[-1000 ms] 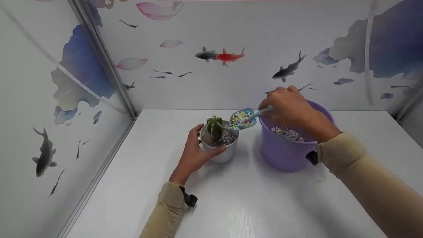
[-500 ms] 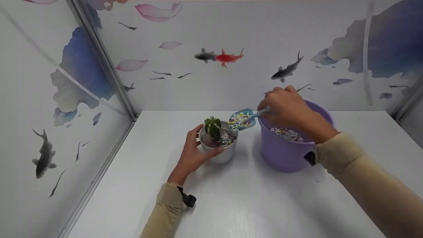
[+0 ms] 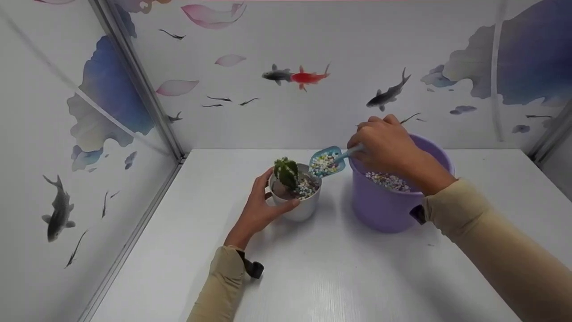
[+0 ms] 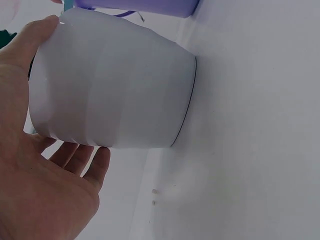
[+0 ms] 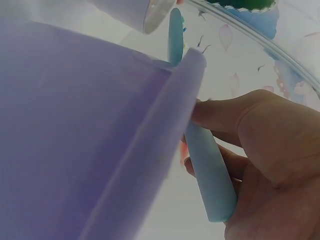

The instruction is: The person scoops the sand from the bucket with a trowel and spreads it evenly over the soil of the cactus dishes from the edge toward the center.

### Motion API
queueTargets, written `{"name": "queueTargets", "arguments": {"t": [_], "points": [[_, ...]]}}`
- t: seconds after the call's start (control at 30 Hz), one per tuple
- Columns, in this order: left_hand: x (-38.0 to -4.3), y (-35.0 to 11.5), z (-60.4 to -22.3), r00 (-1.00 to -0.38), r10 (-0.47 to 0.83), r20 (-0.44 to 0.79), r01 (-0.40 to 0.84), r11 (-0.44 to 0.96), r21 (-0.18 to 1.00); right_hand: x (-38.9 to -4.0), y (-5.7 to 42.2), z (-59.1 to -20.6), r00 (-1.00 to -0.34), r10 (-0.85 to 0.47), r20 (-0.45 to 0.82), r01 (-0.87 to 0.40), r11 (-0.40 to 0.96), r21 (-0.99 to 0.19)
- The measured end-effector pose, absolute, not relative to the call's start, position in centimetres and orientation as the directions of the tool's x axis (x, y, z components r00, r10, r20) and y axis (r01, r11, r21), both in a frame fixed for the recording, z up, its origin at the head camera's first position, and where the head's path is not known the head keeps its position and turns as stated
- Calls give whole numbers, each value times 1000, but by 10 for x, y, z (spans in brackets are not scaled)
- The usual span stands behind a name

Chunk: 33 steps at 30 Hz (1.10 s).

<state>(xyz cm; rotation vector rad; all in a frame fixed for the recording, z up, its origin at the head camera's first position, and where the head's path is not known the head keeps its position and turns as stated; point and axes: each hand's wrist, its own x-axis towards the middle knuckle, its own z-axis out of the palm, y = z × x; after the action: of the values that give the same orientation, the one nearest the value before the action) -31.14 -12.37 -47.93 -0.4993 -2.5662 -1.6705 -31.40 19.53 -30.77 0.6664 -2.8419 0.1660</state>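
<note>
Left hand (image 3: 259, 212) gripping side of upright white pot (image 3: 304, 209), green cactus (image 3: 286, 173) and multicoloured pebbles (image 3: 307, 188) inside, blue scoop (image 3: 341, 167) loaded with pebbles near pot's right rim, right hand (image 3: 383, 144) grasping scoop's handle over left rim of purple bucket (image 3: 380, 210), pot and bucket on white table (image 3: 313, 277).

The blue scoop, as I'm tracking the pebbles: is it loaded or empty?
Loaded. In the head view, the blue scoop, gripped by the right hand, holds multicoloured pebbles across most of its bowl.
</note>
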Motion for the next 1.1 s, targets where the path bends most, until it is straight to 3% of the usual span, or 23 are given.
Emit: {"name": "queueTargets", "arguments": {"t": [0.43,0.83,1.1], "points": [[-312,-126,-474,-937,297,183,290,370,883,-313,192,-311,-863,-435,257,-463,884,-61],[-298,-107,-467,-973,147,180,228,450,863,-314,190,-313,-873,-421,247,-449,891,-70],[-297,-111,-465,-969,162,189,243,456,856,-315,188,-315,-866,-414,280,-446,893,-58]]}}
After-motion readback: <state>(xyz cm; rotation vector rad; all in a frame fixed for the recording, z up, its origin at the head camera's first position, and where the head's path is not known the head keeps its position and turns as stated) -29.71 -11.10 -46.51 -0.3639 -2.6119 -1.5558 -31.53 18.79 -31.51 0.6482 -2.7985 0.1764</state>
